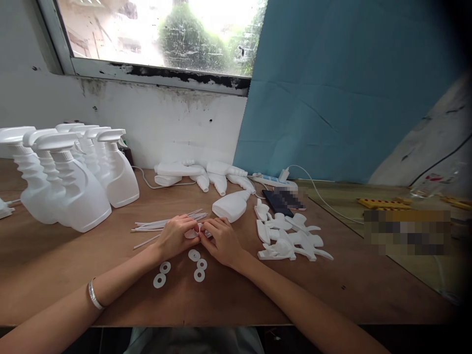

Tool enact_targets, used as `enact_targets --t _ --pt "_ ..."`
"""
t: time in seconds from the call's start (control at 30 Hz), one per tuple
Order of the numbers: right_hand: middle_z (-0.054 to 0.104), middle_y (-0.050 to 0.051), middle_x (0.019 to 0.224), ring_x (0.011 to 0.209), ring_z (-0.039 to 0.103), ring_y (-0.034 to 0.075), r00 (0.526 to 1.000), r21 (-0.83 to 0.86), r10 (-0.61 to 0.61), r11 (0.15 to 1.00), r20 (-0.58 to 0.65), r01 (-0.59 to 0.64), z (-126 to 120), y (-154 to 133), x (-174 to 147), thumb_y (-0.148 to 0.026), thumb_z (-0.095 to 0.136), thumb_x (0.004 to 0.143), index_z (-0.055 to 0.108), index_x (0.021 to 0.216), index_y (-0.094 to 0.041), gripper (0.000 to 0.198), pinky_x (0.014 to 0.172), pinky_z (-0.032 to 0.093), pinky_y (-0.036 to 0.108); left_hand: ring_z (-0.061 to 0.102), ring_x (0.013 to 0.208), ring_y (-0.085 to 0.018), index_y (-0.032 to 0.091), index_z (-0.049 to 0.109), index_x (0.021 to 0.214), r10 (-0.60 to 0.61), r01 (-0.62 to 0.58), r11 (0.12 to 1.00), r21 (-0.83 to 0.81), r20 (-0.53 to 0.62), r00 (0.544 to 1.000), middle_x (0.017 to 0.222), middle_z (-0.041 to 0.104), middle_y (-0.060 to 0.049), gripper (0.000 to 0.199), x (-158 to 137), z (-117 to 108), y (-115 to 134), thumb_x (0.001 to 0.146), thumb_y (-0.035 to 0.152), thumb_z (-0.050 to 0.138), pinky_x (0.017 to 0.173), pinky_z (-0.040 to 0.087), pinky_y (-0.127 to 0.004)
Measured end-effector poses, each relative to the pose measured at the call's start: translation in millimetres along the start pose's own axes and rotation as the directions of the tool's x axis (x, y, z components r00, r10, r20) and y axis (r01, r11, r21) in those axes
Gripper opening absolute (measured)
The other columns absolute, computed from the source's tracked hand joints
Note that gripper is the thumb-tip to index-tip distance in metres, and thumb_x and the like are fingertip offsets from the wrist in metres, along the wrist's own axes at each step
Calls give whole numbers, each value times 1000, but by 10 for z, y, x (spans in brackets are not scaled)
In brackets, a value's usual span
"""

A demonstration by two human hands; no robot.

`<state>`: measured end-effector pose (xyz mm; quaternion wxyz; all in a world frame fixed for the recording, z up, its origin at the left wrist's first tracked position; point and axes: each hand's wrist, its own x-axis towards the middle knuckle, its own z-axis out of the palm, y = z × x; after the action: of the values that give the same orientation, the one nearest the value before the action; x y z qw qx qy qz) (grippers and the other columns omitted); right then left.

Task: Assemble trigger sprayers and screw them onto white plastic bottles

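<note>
Both of my hands meet over the middle of the table. Between the fingers and thumb of my left hand (179, 236) is a small white plastic piece (191, 232), mostly covered, perhaps part of a spray head. My right hand (221, 241) pinches at the same piece from the other side, its fingertips touching the left ones. Just below the hands lie several flat white ring washers (199, 275). Thin white dip tubes (149, 226) form a loose bundle behind my left hand. To the right of my right hand is a pile of white trigger spray heads (289, 238).
Assembled white spray bottles (83, 196) stand upright at left. Headless bottles (228, 205) lie on their sides behind my hands. A power strip (275, 181) with cables and a dark phone (277, 202) sit at back right. The wall has a window (162, 34) and a blue cloth (332, 88).
</note>
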<state>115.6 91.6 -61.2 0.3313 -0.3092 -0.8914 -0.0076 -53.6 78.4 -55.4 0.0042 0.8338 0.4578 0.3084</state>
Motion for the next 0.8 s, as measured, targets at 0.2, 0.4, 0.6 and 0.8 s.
enact_targets --t 0.2,0.4,0.6,0.8 --pt "61 4 84 81 51 19 999 -70 -31 997 -19 29 17 -26 -21 -18 45 81 53 83 -17 7 76 35 33 56 74 -16 18 56 72 28 -27 997 65 -10 1000 75 65 0 3 -21 7 -10 72 21 57 71 39 -28" --pt "57 9 91 86 50 21 1000 -81 8 997 -18 -9 38 -30 -20 -19 44 81 53 87 -17 11 76 40 34 57 72 -16 18 55 73 40 -39 994 99 -9 999 74 64 -1 6 -13 22 -25 75 23 54 70 41 -27" --pt "55 10 98 90 49 22 999 -57 38 998 -1 -38 53 -39 -14 -15 43 81 52 93 -16 16 79 41 35 58 69 -16 18 55 73 32 -30 993 114 -20 999 74 65 -1 8 -16 25 -18 76 25 53 71 42 -28" --pt "56 9 94 87 48 21 1000 -80 20 997 0 -20 54 -36 -20 -15 42 81 52 89 -17 13 78 41 35 57 74 -18 17 56 77 -6 4 992 123 17 1000 78 64 -4 8 -26 37 -5 76 25 53 71 42 -29"
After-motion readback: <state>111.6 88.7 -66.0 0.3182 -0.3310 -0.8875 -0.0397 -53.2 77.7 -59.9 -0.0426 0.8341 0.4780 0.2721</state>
